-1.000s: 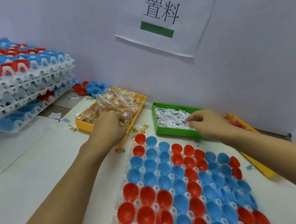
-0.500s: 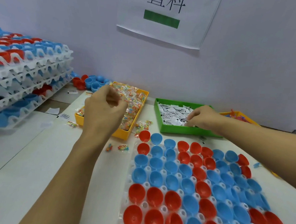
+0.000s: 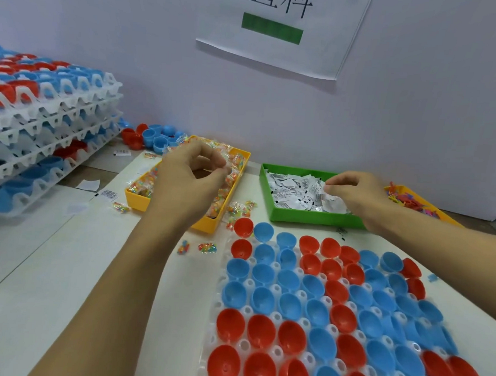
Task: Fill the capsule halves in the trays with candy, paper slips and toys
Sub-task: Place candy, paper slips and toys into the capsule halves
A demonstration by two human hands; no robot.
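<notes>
A white tray (image 3: 274, 316) of red and blue capsule halves lies in front of me, the cups seemingly empty. Above the yellow candy tray (image 3: 201, 224) my left hand (image 3: 187, 181) hovers, fingers curled, pinching clear-wrapped candy at its fingertips. My right hand (image 3: 354, 194) reaches into the green tray (image 3: 303, 217) and pinches white paper slips (image 3: 291, 190). Further right, an orange tray (image 3: 451, 219) holds small colourful toys (image 3: 406, 199).
A stack of white trays (image 3: 41, 134) filled with capsule halves stands at the left. Loose red and blue halves (image 3: 151, 137) lie by the wall behind the candy tray. Stray candy packets (image 3: 207, 247) and slips lie on the white table. A paper sign (image 3: 283, 24) hangs on the wall.
My left hand rose out of the candy tray with candy in its fingers. My right hand stayed in the green tray and now pinches slips. The camera tipped downward slightly.
</notes>
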